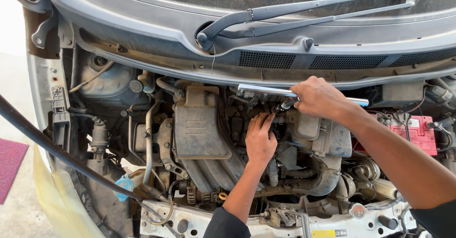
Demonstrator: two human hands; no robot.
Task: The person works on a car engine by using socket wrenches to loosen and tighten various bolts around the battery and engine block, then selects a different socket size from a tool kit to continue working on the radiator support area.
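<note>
**Both hands in the engine bay**

I see my right hand point(319, 97) clamped around a ratchet wrench point(285, 92), its long silver handle lying level just below the cowl point(247, 53). My left hand point(260, 136) rests fingers-down on the engine beside the grey intake manifold point(202, 129), gripping nothing I can see. A red battery point(420, 133) sits far right.

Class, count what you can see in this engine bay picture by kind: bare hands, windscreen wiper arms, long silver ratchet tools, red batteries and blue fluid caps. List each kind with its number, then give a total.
Bare hands: 2, left hand and right hand
Dark grey windscreen wiper arms: 2
Long silver ratchet tool: 1
Red box-shaped battery: 1
Blue plastic fluid cap: 1
Total: 7
</note>
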